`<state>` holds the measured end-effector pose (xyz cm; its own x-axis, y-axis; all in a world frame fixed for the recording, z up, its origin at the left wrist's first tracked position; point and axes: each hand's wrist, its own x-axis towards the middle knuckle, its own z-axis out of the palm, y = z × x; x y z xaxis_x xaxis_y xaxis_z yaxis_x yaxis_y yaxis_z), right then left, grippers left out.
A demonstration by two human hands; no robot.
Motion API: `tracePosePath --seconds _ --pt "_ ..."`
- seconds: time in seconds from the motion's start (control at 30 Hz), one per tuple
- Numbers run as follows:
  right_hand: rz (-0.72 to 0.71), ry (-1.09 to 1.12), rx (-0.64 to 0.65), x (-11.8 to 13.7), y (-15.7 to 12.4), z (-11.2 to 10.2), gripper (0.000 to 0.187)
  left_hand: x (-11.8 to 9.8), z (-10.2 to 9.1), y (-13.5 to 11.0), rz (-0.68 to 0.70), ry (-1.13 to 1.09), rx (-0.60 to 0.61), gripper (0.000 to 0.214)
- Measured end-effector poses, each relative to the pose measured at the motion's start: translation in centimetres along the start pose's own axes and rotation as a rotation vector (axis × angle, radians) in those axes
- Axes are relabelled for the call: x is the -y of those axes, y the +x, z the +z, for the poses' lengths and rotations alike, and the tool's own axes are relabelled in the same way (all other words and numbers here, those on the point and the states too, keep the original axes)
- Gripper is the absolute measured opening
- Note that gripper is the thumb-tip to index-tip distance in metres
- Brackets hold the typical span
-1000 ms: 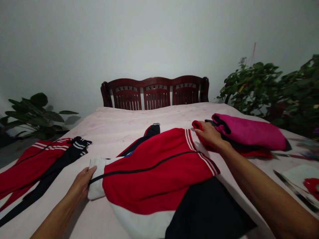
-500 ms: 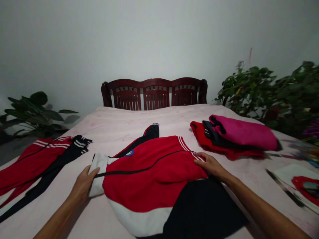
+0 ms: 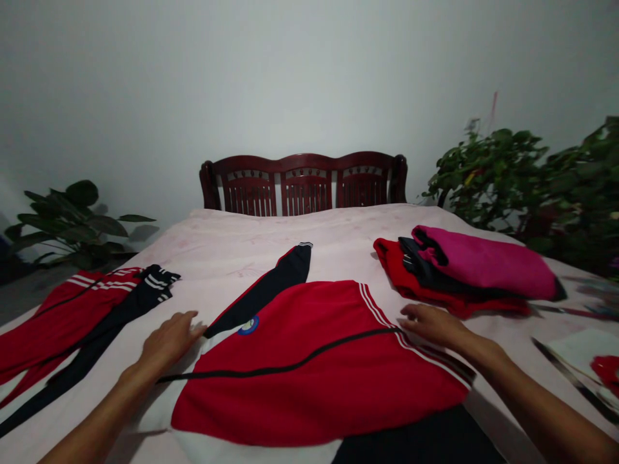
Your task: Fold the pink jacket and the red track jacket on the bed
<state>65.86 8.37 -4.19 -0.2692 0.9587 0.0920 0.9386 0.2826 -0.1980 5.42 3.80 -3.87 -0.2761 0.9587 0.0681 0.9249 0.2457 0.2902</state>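
Observation:
A red, white and navy zip-up jacket (image 3: 290,393) lies front up across the bed, collar end to the left and striped hem to the right. Its black zipper runs lengthwise, and a round blue badge sits on the chest. One navy sleeve (image 3: 271,287) stretches toward the headboard; the nearer sleeve is cut off by the bottom edge. My left hand (image 3: 171,338) is open beside the white shoulder, fingers stretched out. At the hem's zipper end is my right hand (image 3: 432,325), fingers loosely apart and holding nothing; whether it touches the cloth is unclear.
Another red and navy garment (image 3: 82,309) with white stripes lies at the left. On the right is a pile of folded clothes, a magenta one (image 3: 493,264) on top. Dark wooden headboard (image 3: 304,187) behind; leafy plants (image 3: 498,174) stand at both sides.
Both hands have let go of the jacket, the left from the collar and the right from the hem. The jacket now lies flatter and nearer, its front spread wider.

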Motion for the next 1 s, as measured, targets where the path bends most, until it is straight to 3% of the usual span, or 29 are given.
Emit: tracePosePath --seconds 0.1,0.17,0.3,0.37,0.5,0.6,0.7,0.77,0.83,0.9,1.0 --pt "-0.052 -0.066 -0.012 2.9 4.7 -0.8 0.024 -4.2 1.1 1.5 0.033 0.215 0.158 0.063" --pt "-0.061 -0.076 -0.021 4.8 7.7 -0.4 0.031 -5.6 2.1 1.9 0.021 0.212 0.183 0.063" --pt "-0.079 -0.090 -0.011 7.5 11.7 1.6 0.056 -5.6 3.8 1.8 0.052 0.039 0.208 0.056" --pt "-0.085 -0.096 0.014 8.4 12.7 2.4 0.056 -5.2 3.9 1.8 0.115 0.064 0.176 0.043" --pt "-0.072 -0.117 0.027 9.2 14.3 2.0 0.038 -5.1 1.3 3.1 0.146 0.191 -0.058 0.030" --pt "-0.012 -0.113 -0.095 8.9 16.3 -0.5 0.035 -5.5 -1.7 5.4 0.053 0.201 -0.248 0.033" --pt "0.062 -0.075 -0.231 7.8 18.0 -2.9 0.037 -6.0 -3.6 8.2 -0.018 0.184 -0.318 0.046" --pt "0.082 -0.033 -0.249 6.9 18.0 -3.4 0.045 -5.9 -3.7 9.2 -0.043 0.171 -0.320 0.059" --pt "0.084 0.015 -0.206 5.7 16.5 -3.0 0.045 -5.3 -3.0 8.8 0.042 0.152 -0.332 0.066" --pt "0.082 0.068 -0.131 4.2 13.7 -1.9 0.035 -4.2 -2.0 6.6 0.221 0.072 -0.341 0.059" --pt "0.102 0.140 -0.043 2.0 8.2 0.3 0.016 -2.4 -0.6 0.7 0.436 -0.120 -0.252 0.042"
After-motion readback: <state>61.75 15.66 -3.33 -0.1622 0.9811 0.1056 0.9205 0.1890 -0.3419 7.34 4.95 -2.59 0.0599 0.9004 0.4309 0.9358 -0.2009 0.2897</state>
